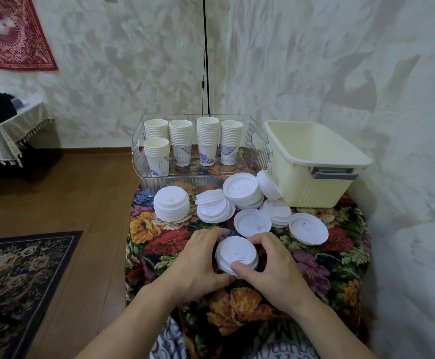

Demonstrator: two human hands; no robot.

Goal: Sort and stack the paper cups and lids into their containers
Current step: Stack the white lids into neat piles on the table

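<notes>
while both wrists angle inward | left hand (198, 257), right hand (268, 263): curled fingers grip lid stack (236, 251)

matt plastic lids (236, 251), clear glossy bin (159, 181)

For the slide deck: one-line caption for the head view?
Both hands, left hand and right hand, grip a lid stack near loose lids; cups binned, cream tub beside.

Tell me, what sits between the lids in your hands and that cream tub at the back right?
In the head view, loose white lids lie scattered on the floral cloth between the held lid stack and the cream tub.
</notes>
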